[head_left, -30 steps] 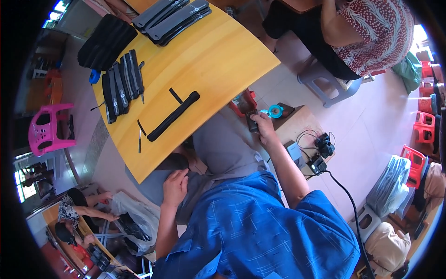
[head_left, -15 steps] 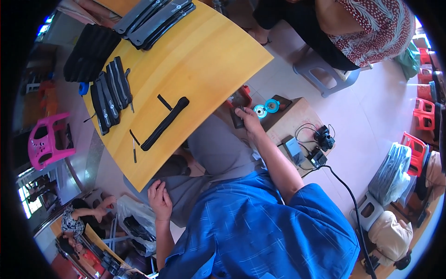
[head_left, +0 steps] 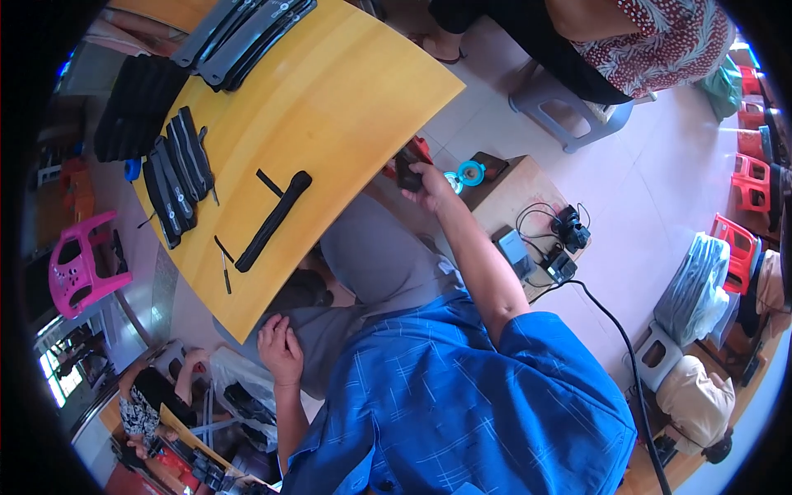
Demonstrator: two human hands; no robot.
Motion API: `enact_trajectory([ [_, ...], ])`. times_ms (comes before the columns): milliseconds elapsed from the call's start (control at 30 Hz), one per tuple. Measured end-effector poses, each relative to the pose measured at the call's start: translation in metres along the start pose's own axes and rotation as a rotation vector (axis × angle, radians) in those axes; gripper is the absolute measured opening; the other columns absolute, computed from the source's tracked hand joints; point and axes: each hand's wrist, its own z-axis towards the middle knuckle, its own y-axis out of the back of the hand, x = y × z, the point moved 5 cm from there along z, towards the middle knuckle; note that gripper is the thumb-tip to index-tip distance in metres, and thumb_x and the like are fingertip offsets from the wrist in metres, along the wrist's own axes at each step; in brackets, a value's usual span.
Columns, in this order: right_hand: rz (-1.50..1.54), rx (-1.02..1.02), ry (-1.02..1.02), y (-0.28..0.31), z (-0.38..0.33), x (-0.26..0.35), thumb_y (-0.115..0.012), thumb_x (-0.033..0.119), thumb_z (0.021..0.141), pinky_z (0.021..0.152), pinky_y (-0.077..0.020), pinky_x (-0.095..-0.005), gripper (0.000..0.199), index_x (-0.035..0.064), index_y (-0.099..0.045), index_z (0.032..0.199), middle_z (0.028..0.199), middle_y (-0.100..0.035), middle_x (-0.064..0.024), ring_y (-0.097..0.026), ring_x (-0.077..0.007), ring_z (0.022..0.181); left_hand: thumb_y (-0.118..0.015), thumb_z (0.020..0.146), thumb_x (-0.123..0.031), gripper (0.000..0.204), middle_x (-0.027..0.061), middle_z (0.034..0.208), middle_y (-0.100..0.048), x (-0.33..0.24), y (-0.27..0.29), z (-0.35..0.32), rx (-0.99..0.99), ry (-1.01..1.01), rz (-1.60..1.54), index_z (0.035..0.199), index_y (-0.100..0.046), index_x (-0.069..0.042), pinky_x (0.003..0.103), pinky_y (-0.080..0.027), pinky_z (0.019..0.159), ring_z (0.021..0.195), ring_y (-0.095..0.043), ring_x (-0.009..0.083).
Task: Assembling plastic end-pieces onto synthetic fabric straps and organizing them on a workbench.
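Observation:
My right hand point(head_left: 426, 190) is closed on a dark flat object point(head_left: 407, 170) beside the table's right edge; I cannot make out its kind. Right next to that hand is a turquoise container point(head_left: 471, 173) with its round lid flipped up. My left hand point(head_left: 281, 350) lies loosely on my grey trouser leg near the table's front corner, fingers extended and holding nothing. On the yellow table point(head_left: 330, 107) lie a long black padded strap-like piece point(head_left: 274, 221), a short black strip point(head_left: 269, 182) and a thin pen-like tool point(head_left: 226, 273).
Grey-and-black fabric pieces point(head_left: 177, 177) lie in stacks along the table's far left side. A cardboard box point(head_left: 532, 186) at right carries a grey charger-like device point(head_left: 513, 252) and cables. A person sits on a grey stool point(head_left: 569, 120) beyond; a pink stool point(head_left: 87, 266) stands left.
My right hand has moved up and left with the dark object, away from the turquoise container. The whole view has shifted slightly; my left hand stays on my leg.

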Motion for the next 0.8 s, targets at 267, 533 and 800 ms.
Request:
enact_trajectory([
  [267,-0.617,-0.218,0.593,0.03,0.106,0.064,-0.066,0.01,0.093,0.077,-0.0611,-0.0382,0.049,0.0038,-0.058,0.14,0.126,-0.069,-0.0138,-0.07,-0.0276,0.108,-0.065,0.092,-0.011,0.022,0.0146,0.12,-0.069,-0.01,-0.004,0.015,0.014,-0.012,-0.015,0.111,-0.074,-0.004,0.047,-0.049,0.095,0.107,-0.064,0.0377],
  [533,-0.576,-0.091,0.653,-0.009,0.001,-0.005,-0.061,0.01,0.101,0.085,-0.0557,-0.0322,0.018,0.0027,-0.071,0.115,0.099,-0.074,-0.0073,-0.07,-0.017,0.095,-0.066,0.092,-0.013,0.022,0.0132,0.117,-0.07,-0.002,-0.001,0.003,0.06,0.041,0.043,0.111,-0.075,-0.005,0.047,-0.05,0.094,0.106,-0.065,0.0366],
  [800,-0.962,0.052,0.61,-0.03,-0.061,-0.041,-0.063,0.018,0.099,0.09,-0.0571,-0.0384,0.022,0.0047,-0.074,0.112,0.101,-0.076,-0.0158,-0.074,-0.0259,0.097,-0.065,0.093,-0.011,0.019,0.0125,0.114,-0.072,-0.009,0.001,0.013,0.014,0.026,0.023,0.108,-0.075,-0.005,0.046,-0.05,0.093,0.105,-0.066,0.0357],
])
